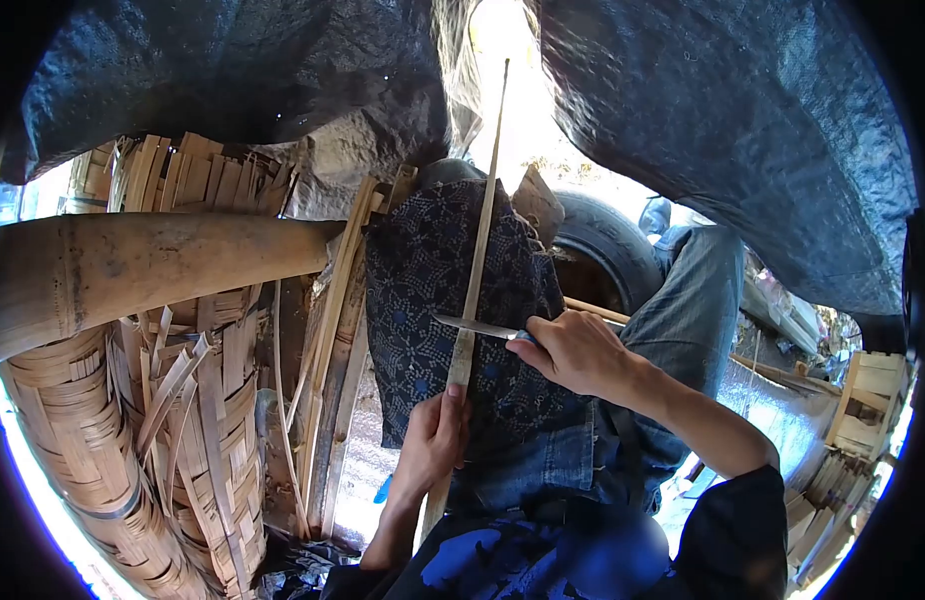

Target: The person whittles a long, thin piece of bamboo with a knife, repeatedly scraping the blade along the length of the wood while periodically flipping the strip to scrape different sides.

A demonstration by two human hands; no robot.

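My left hand (435, 438) is closed around the lower part of a long, thin bamboo strip (480, 245), which points up and away from me. My right hand (575, 350) grips a knife (478, 327) by its handle, most of which the fingers hide. The blade points left and lies across the strip, above my left hand. Under the strip, a dark patterned cloth (413, 300) covers part of my lap.
A thick bamboo pole (163, 262) crosses the left side, with woven bamboo rolls (73, 430) below it. Upright strips (333, 360) stand beside the cloth. A tire (608, 240) lies beyond my knee (698, 290). Dark sheeting (723, 110) hangs overhead.
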